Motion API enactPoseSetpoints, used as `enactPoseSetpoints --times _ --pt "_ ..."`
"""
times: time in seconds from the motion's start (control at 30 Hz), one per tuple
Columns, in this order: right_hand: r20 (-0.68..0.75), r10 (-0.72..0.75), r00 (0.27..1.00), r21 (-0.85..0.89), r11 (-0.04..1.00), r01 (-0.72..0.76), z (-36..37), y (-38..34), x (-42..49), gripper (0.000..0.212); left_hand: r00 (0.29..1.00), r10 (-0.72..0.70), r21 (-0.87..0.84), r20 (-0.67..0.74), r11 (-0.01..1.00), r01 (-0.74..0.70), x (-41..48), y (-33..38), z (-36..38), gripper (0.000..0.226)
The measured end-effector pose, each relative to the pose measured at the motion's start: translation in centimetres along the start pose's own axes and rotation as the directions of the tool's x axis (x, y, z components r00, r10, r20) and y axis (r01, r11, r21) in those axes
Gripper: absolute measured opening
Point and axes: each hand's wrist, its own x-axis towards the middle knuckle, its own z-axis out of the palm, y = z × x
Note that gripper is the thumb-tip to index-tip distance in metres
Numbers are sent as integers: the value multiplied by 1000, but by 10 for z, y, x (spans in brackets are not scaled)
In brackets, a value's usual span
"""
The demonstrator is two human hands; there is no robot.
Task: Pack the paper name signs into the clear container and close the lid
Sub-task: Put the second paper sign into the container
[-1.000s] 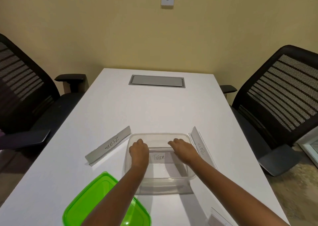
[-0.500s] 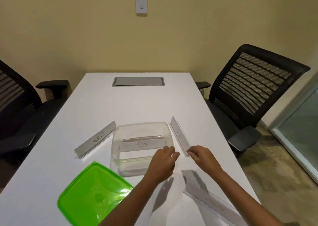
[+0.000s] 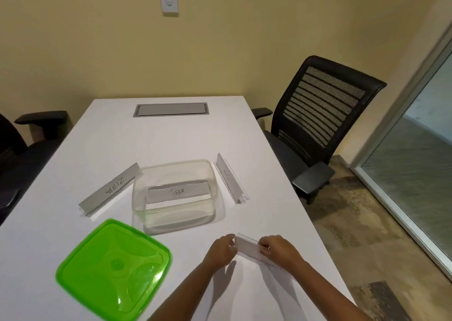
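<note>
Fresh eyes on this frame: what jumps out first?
The bright green square plastic lid lies off the container at the table's near left. At the centre, the clear plastic container holds the TIGER paper sign. Nearest the camera, the left hand and right hand grip a clear-sleeved paper sign.

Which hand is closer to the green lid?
The left hand. It is to the right of the green lid, apart from it. The right hand is farther right, past the sign both hands hold.

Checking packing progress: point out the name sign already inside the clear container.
The TIGER sign, inside the clear container. The ZEBRA sign and the others remain outside.
</note>
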Motion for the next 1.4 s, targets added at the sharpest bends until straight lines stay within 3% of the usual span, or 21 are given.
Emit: enactPoseSetpoints --times 0.17,0.33,0.5,0.7,0.87,1.0,1.13,1.2,1.3,1.4 --pt "-16 -11 1000 -36 999 10 -7 -1 -2 26 998 -54 -58 14 997 55 -9 0 0 53" --pt "-160 25 987 333 942 30 -30 -14 0 12 994 -100 -205 -31 974 92 -20 10 -8 58" --pt "-136 86 987 770 636 50 -57 -44 -1 4 995 -82 -292 -49 954 64 -27 23 -23 56" --pt "-56 115 992 925 380 9 -68 -68 -5 4 997 38 -383 -68 922 -62 -39 21 -50 66" --pt "29 103 994 978 205 -50 -64 -76 -8 7 998 63 -300 -17 952 -65 -45 5 -70 79" --pt "64 60 996 977 202 -75 -61 -82 -8 10 999 38 -223 -20 974 -41 -47 -4 -79 77" --pt "68 18 997 973 221 -71 -63 -88 -6 11 994 16 -81 -109 996 -25 -52 -10 -85 72" --pt "35 48 998 970 240 -46 -66 -88 -3 13 988 31 -31 -154 999 -36 -55 -12 -89 68" --pt "-52 121 991 967 253 20 -75 -85 3 31 983 60 45 -176 998 -53 -59 -18 -97 66" --pt "-206 149 967 887 445 120 -83 -79 11 49 977 80 136 -197 989 -53 -60 -25 -108 65"
